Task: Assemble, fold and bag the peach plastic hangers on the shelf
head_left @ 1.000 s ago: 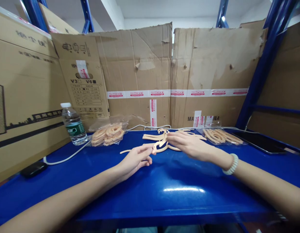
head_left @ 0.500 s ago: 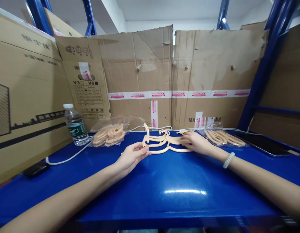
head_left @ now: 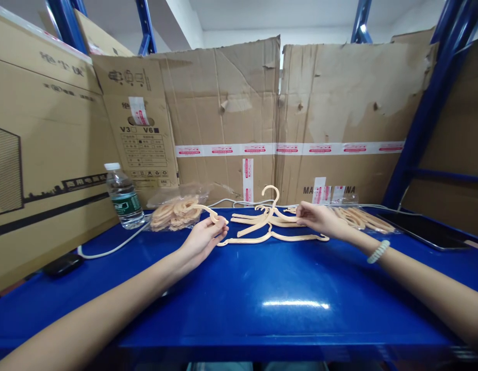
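Several small peach plastic hangers lie in a loose pile on the blue shelf top. My left hand is closed on a curved peach piece, lifted a little above the surface left of the pile. My right hand pinches one hanger of the pile by its right arm; the left end is raised and its hook points up. A bead bracelet is on my right wrist.
A clear bag of peach rings and a water bottle stand at the back left. Another bag of peach parts and a dark tablet lie at the right. A white cable, a black device and cardboard walls surround the shelf.
My left hand has lifted a curved piece up and to the left. My right hand has moved right and tilted one hanger up so its hook stands above the pile.
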Available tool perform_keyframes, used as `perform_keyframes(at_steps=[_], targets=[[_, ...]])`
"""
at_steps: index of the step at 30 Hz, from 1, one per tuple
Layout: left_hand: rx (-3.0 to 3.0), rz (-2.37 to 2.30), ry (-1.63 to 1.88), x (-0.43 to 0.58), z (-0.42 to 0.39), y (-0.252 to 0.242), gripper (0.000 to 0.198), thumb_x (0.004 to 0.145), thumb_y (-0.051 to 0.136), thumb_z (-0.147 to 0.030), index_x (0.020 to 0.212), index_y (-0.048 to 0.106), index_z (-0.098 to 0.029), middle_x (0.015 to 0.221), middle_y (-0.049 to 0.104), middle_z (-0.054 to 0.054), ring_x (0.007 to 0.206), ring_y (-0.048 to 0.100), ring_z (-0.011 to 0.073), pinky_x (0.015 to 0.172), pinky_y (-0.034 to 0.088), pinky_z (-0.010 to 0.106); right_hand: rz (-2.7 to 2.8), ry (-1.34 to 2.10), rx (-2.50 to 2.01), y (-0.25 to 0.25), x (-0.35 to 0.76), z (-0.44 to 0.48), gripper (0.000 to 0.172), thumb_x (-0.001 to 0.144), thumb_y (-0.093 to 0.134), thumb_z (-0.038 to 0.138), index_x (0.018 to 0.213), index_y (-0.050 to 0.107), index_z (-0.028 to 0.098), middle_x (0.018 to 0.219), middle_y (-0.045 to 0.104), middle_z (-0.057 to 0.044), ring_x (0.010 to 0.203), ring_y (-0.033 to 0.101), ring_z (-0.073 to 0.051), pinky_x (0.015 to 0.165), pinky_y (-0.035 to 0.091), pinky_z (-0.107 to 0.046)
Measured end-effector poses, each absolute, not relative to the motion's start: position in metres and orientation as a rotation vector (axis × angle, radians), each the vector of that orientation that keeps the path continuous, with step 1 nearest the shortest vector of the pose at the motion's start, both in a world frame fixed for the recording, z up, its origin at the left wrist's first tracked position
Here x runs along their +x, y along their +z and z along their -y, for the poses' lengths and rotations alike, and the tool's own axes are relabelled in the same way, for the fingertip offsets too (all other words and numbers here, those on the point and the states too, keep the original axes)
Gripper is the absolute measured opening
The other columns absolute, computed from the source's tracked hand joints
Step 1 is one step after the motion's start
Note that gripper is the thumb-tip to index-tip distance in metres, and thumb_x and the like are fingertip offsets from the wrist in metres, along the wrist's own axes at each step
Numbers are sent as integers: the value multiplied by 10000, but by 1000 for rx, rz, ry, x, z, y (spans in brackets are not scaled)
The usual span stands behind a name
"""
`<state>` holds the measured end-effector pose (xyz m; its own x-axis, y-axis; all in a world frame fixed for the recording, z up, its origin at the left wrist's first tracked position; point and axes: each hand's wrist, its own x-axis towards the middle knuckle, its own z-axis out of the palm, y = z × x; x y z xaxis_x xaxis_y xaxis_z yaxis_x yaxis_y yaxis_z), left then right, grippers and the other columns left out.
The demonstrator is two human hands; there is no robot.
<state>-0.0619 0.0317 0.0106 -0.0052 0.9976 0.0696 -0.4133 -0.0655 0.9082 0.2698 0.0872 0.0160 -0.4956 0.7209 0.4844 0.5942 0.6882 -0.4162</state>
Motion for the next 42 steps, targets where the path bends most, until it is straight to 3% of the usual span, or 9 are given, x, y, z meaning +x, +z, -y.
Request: perform_keyframes(at_steps=[4, 6, 9, 16, 25, 31, 35, 42], targets=[[927, -835, 1366, -62, -30, 12, 117, 839, 601, -68, 774, 554, -153, 916, 658, 55, 812, 652, 146, 769, 526, 289, 2201, 255, -934, 25, 270, -78, 292, 839, 552, 373, 1052, 598, 178, 874, 647, -60, 835, 624, -197, 762, 506, -326], [923, -796, 1291, -62, -29, 13, 130, 842, 607, -94, 785, 515, -166, 1016, 653, 70, 903, 666, 196, 828, 516, 351, 2241, 235, -924, 29, 268, -74, 270, 857, 534, 378, 1000, 644, 177, 897, 663, -73, 844, 624, -206, 745, 502, -322], [940, -727, 1227, -60, -26, 15, 169, 831, 620, -100, 787, 476, -176, 928, 641, 44, 940, 672, 238, 858, 503, 376, 2306, 272, -899, 32, 265, -70, 252, 864, 529, 369, 927, 669, 170, 884, 679, -77, 827, 634, -206, 703, 498, -295], [944, -735, 1200, -56, -22, 16, 128, 862, 555, -70, 790, 495, -158, 823, 632, 52, 766, 680, 172, 757, 526, 292, 2354, 231, -839, 34, 264, -69, 193, 849, 552, 330, 866, 663, 173, 875, 692, -63, 828, 636, -202, 719, 489, -286], [929, -782, 1262, -56, -24, 14, 195, 805, 555, 25, 690, 527, -131, 756, 621, 50, 759, 677, 174, 795, 543, 293, 2306, 211, -826, 33, 258, -63, 186, 848, 548, 319, 856, 670, 179, 852, 693, -69, 809, 642, -211, 705, 489, -309], [900, -810, 1268, -59, -24, 15, 177, 841, 533, -18, 707, 540, -133, 746, 613, 51, 688, 656, 151, 696, 543, 264, 2309, 206, -838, 31, 258, -62, 184, 845, 557, 327, 855, 662, 177, 868, 692, -77, 809, 637, -215, 705, 492, -317], [878, -838, 1251, -57, -23, 17, 187, 847, 515, -9, 704, 554, -122, 753, 618, 60, 692, 651, 146, 716, 542, 264, 2333, 173, -846, 31, 259, -62, 180, 849, 561, 319, 861, 664, 172, 876, 688, -78, 798, 632, -209, 713, 486, -320], [1034, -805, 1298, -59, -24, 9, 172, 790, 566, -11, 659, 537, -118, 680, 598, 39, 604, 594, 118, 651, 506, 239, 2358, 177, -856, 34, 252, -55, 167, 844, 553, 296, 847, 664, 172, 848, 682, -69, 778, 630, -201, 691, 487, -308]])
